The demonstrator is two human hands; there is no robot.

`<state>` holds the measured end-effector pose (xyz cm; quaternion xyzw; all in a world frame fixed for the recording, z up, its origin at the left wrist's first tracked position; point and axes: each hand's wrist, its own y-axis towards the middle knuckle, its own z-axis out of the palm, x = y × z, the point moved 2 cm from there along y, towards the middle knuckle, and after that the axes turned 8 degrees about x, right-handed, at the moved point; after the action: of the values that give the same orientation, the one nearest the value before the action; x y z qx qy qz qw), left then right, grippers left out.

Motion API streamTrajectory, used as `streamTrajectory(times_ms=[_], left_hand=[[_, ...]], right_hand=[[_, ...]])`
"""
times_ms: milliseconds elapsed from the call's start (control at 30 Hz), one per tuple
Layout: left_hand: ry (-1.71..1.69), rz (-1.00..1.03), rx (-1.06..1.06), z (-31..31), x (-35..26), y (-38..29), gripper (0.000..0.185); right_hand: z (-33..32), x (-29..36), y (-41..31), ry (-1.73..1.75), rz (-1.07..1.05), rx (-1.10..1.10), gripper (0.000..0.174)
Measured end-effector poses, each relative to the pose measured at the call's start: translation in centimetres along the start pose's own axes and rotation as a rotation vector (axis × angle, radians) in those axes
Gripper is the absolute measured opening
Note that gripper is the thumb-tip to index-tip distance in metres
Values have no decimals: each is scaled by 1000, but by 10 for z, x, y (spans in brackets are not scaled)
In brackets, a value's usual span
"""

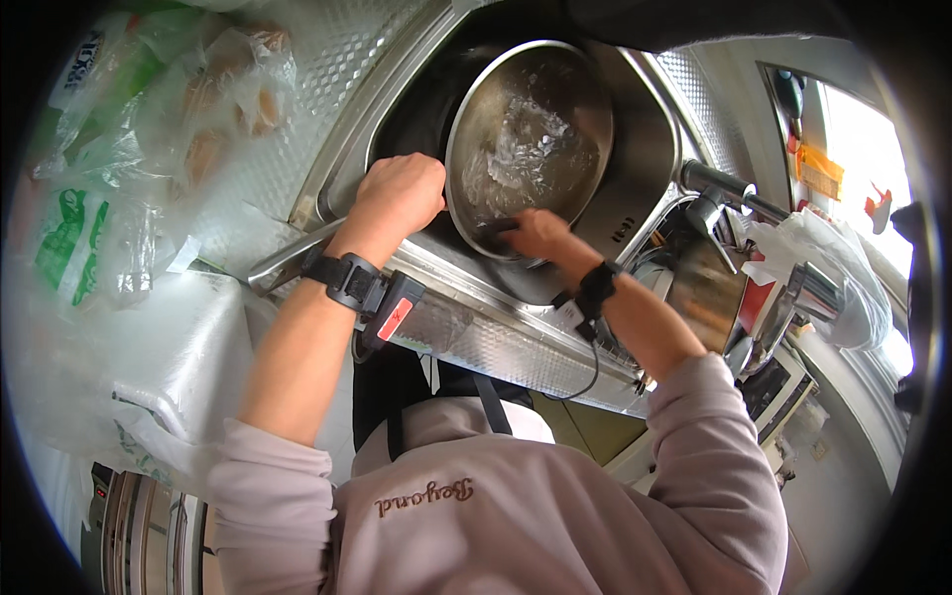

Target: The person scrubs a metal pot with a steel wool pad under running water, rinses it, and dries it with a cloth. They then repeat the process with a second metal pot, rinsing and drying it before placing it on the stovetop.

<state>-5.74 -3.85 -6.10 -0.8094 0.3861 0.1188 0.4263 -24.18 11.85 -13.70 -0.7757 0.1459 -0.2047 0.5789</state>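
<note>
A wide stainless steel pan [532, 149] leans in the sink [632, 171], with water and whitish streaks across its inside. My left hand [405, 190] is closed at the pan's left rim. It grips the pan's metal handle [294, 256], which sticks out beyond my wrist over the sink's edge. At the pan's near rim, my right hand [544, 236] is closed around a dark scrubbing item [497, 227], pressed to the inner wall. Motion blur and my fingers hide most of that item, so its exact kind is unclear.
A metal faucet [718, 182] reaches in at the right, by a rack with a wooden board [703, 294] and utensils. Plastic bags of food [216, 111] lie on the left counter, above a white foam box [175, 335]. A white plastic bag [855, 275] hangs far right.
</note>
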Motion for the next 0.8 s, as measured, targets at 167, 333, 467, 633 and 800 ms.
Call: streamTrajectory(times_ms=[167, 333, 467, 633, 800], left_hand=[[-1, -10, 4, 2, 2, -1, 15], [-4, -11, 17, -2, 1, 0, 17], [-14, -18, 61, -3, 0, -1, 21], [-25, -6, 28, 1, 2, -1, 23], [-34, -22, 12, 1, 5, -1, 23]], right_hand=[[-33, -46, 2, -668, 125, -533, 23], [-11, -44, 7, -572, -69, -131, 17], [-24, -42, 7, -835, 188, -540, 16], [-18, -49, 20, -425, 63, -196, 18], [-18, -55, 31, -866, 162, -562, 22]])
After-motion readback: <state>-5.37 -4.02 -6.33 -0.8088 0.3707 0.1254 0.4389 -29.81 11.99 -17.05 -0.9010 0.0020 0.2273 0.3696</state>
